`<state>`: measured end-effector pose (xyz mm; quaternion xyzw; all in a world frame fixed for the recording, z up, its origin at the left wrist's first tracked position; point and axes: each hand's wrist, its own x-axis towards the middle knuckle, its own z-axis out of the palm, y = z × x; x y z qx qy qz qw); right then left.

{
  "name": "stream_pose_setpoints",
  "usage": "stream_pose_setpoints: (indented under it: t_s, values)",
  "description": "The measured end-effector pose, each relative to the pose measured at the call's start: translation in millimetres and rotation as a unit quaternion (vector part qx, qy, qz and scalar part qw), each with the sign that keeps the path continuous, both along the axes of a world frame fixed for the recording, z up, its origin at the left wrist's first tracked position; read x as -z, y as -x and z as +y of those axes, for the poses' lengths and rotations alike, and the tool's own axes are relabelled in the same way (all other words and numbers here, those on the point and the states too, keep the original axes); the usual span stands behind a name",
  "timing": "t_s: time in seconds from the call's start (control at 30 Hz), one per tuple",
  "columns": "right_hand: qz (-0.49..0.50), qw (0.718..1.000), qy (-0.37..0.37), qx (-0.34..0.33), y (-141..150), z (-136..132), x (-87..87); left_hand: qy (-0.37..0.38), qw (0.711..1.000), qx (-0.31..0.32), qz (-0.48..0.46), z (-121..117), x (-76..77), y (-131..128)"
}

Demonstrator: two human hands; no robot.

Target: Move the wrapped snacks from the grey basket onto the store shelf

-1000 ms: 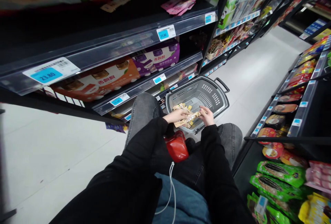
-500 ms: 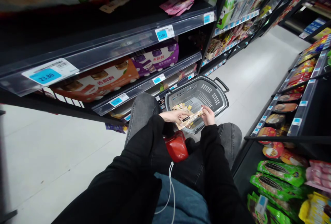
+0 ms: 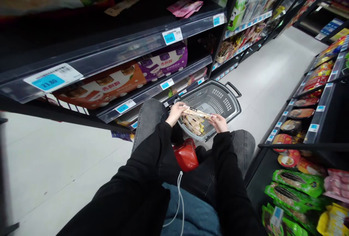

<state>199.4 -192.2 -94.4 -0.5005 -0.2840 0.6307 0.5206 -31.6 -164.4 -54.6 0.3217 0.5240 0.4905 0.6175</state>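
Between black store shelves (image 3: 89,28), the left hand (image 3: 176,114) and right hand (image 3: 219,123) are pinching opposite ends of a narrow beige packet (image 3: 198,112) in their fingers at frame centre, over a grey perforated plastic basket (image 3: 211,96).

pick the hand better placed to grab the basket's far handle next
Probably the right hand: it looks nearer the far handle of the basket than the left hand. Both hold the beige packet, so right must release.

Orange box (image 3: 110,86) by purple box (image 3: 165,60) on L shelf (image 3: 147,92), pink pkts (image 3: 187,7) on shelf above; green bags (image 3: 296,195) btm R, yellow bag (image 3: 333,222) nr.
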Motion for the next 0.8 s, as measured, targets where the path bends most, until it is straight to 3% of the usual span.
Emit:
stream_pose_setpoints:
  t_s: [0.1, 0.2, 0.33, 0.43, 0.5, 0.57, 0.67, 0.73, 0.8]
  values:
    - [-0.028, 0.996, 0.023, -0.08, 8.2, -2.6, 0.1, -0.036, 0.996, -0.076, 0.02, 1.2, 0.5, 2.5]
    - [-0.08, 0.99, 0.009, -0.115, 15.5, -3.9, 2.6, -0.051, 0.992, -0.115, 0.027, 1.5, -0.1, 4.9]
    - [-0.124, 0.984, -0.027, -0.121, 21.6, -3.4, 4.5, -0.049, 0.989, -0.136, 0.023, 2.8, -0.5, 5.9]
    - [-0.169, 0.981, -0.06, -0.069, 27.4, -4.0, 4.4, -0.043, 0.988, -0.145, -0.011, 0.9, 0.3, 1.7]
    - [-0.231, 0.969, -0.087, -0.001, 34.4, -7.2, 3.4, -0.009, 0.993, -0.116, -0.038, -3.6, 1.1, -4.9]
    - [-0.319, 0.939, -0.125, 0.04, 44.2, -13.6, 1.4, 0.043, 0.997, -0.022, -0.062, -9.7, 2.2, -13.7]
    - [-0.435, 0.875, -0.21, -0.012, 61.2, -26.0, -3.4, 0.066, 0.987, 0.12, -0.088, -17.1, 4.6, -24.8]
    - [-0.462, 0.843, -0.265, -0.076, 70.9, -32.2, -6.8, 0.045, 0.986, 0.14, -0.083, -18.5, 6.6, -27.0]
    - [-0.455, 0.836, -0.291, -0.097, 76.7, -33.9, -9.2, 0.031, 0.989, 0.13, -0.067, -17.8, 8.2, -25.0]
